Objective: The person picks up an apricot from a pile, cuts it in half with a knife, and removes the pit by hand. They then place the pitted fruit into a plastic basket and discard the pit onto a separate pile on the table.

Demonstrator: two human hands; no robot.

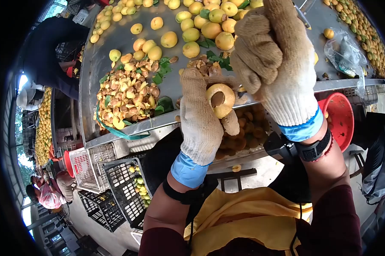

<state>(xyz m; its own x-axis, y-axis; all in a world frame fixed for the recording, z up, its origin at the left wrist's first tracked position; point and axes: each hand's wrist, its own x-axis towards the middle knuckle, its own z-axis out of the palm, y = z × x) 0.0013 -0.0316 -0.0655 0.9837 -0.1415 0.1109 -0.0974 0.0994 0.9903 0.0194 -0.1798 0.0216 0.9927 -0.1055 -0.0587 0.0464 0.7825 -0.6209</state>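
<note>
In my gloved left hand point(205, 113) is a cut apricot point(222, 100), its hollow centre facing up, gripped between thumb and fingers at the table's front edge. My gloved right hand point(273, 55) is closed in a fist, higher and to the right. From its far side sticks out a thin metal tool point(302, 16), the rest of it hidden in the glove. Whole yellow apricots point(211, 30) lie on the metal table point(120, 40) beyond my hands. Left of my left hand is a heap of pits and peelings point(128, 94) with green leaves.
Below the table edge, a crate of apricots point(243, 132) sits partly behind my left hand. A red bucket point(339, 121) stands at right, near a plastic bag point(346, 53) on the table. Black crates point(124, 187) stand lower left. Another person point(51, 51) bends over at far left.
</note>
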